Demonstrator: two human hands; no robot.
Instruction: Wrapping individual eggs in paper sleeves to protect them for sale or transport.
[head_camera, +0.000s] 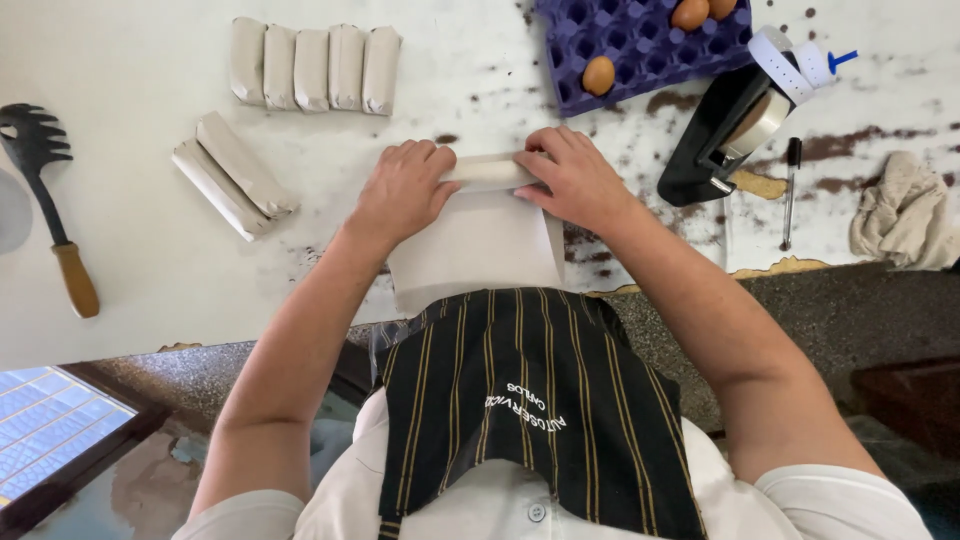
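- A worn white counter (140, 230) with dark patches where the coating has flaked fills the upper view; below its edge runs a speckled grey stone ledge.
- A sheet of pale beige wrapping paper (475, 250) lies at the counter's near edge, its far end rolled into a narrow paper-wrapped roll (490, 172).
- The left hand (402, 190) lies over the roll's left end, fingers (425, 155) curled down over its far side and pressing it.
- The right hand (572, 178) covers the right end, fingers (545, 145) bent over the top and gripping the roll; the roll's middle shows between the two hands.
- The flat part of the sheet stretches from the hands toward the person's black apron with thin yellow stripes (525, 400).
- Five finished paper-wrapped bundles (315, 68) stand side by side in a row at the far left, touching one another.
- Two more wrapped bundles (235, 175) lie slanted together, nearer and left of the left hand.
- A purple moulded egg tray (640, 50) sits at the far edge; it holds brown eggs (599, 75), one in a near cup and others at its top edge.
- A black tape dispenser (725, 125) stands right of the right hand, a pen (790, 190) beside it, then a crumpled beige cloth (905, 215).
- A black slotted spoon with a wooden handle (45, 200) lies at the far left.
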